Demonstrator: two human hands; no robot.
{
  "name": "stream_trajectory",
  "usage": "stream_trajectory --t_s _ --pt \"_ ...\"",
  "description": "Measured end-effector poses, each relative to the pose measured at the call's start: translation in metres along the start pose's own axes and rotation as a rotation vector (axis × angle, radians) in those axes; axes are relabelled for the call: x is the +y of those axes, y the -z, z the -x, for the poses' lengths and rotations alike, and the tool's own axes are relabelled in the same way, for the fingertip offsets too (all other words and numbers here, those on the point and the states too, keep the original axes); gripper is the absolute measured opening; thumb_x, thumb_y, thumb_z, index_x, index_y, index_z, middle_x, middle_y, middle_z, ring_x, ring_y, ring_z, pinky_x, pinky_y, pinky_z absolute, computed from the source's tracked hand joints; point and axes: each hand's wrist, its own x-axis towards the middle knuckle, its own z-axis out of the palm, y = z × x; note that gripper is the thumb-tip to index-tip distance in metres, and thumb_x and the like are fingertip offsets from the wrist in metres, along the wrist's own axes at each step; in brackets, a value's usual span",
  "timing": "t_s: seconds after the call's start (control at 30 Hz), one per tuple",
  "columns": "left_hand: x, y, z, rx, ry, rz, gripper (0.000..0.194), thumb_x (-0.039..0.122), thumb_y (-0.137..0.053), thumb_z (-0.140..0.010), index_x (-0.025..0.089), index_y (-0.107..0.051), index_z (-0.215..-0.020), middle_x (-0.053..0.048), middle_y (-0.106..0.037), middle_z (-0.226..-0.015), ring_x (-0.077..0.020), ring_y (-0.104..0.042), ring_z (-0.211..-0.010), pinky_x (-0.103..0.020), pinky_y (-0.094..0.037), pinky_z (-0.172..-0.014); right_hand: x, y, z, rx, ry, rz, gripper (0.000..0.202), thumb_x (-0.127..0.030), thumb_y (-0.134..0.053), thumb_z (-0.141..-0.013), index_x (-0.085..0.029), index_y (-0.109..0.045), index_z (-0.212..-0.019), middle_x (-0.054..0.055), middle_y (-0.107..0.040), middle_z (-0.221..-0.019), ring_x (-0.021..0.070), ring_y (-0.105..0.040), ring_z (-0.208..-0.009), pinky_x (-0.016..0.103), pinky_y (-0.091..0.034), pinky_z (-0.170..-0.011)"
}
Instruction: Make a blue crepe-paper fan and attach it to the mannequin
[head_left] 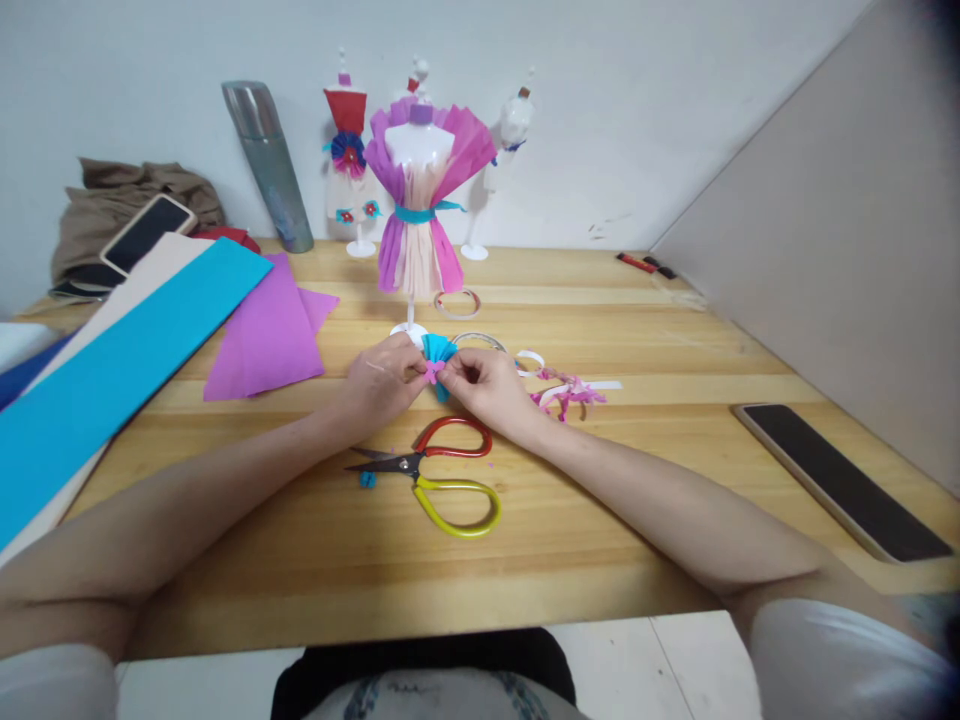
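Note:
Between my two hands is a pleated blue paper fan (439, 348) with a small pink paper flower (434, 372) at its middle. The fingers of my left hand (386, 385) pinch its left side. My right hand (487, 385) pinches the same flower from the right, thumb and forefinger close together. Just behind stands a small white mannequin (420, 143) wearing a purple, pink and cream crepe paper dress (416, 255) with a blue sash. Scissors (409, 464) with one red and one yellow handle lie partly spread in front of my hands, beside a blue paper scrap (367, 480).
Blue (142, 375) and purple crepe paper (262, 340) lie at left, near a phone (148, 233) and a flask (268, 165). Other dressed mannequins (349, 170) stand behind. Tape rolls (457, 303) and pink scraps (570, 393) are near my right hand; a dark phone-like slab (844, 480) lies right.

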Motion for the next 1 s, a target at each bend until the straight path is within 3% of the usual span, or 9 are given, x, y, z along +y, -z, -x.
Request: stream_trajectory --t_s 0.3,0.83,1.0 --pt "-0.002 -0.005 0.002 0.03 -0.018 0.053 0.016 0.017 -0.07 -0.084 0.017 -0.065 -0.069 0.002 -0.055 -0.068 -0.0122 -0.052 -0.065 -0.025 -0.043 -0.062 -0.001 0.001 0.0 0.038 0.044 0.08 0.021 -0.026 -0.059 -0.081 -0.019 -0.056 -0.061 -0.001 -0.054 -0.056 0.0128 -0.046 -0.055 0.028 -0.033 -0.059" --pt "-0.001 -0.005 0.001 -0.008 0.036 0.058 0.014 0.021 -0.07 -0.084 0.018 -0.068 -0.071 0.0 -0.062 -0.073 -0.0127 -0.056 -0.068 -0.025 -0.045 -0.065 -0.003 0.003 0.001 0.004 0.046 0.125 0.021 -0.024 -0.061 -0.081 -0.02 -0.055 -0.061 -0.001 -0.053 -0.057 0.0129 -0.045 -0.056 0.028 -0.032 -0.059" --pt "-0.008 0.002 -0.008 -0.146 0.217 0.088 0.01 0.016 -0.076 -0.074 0.017 -0.071 -0.066 0.0 -0.068 -0.071 -0.0123 -0.058 -0.066 -0.024 -0.044 -0.062 -0.005 0.0 0.005 -0.049 0.067 0.121 0.022 -0.024 -0.062 -0.081 -0.019 -0.055 -0.06 -0.001 -0.054 -0.058 0.0116 -0.044 -0.056 0.026 -0.031 -0.058"
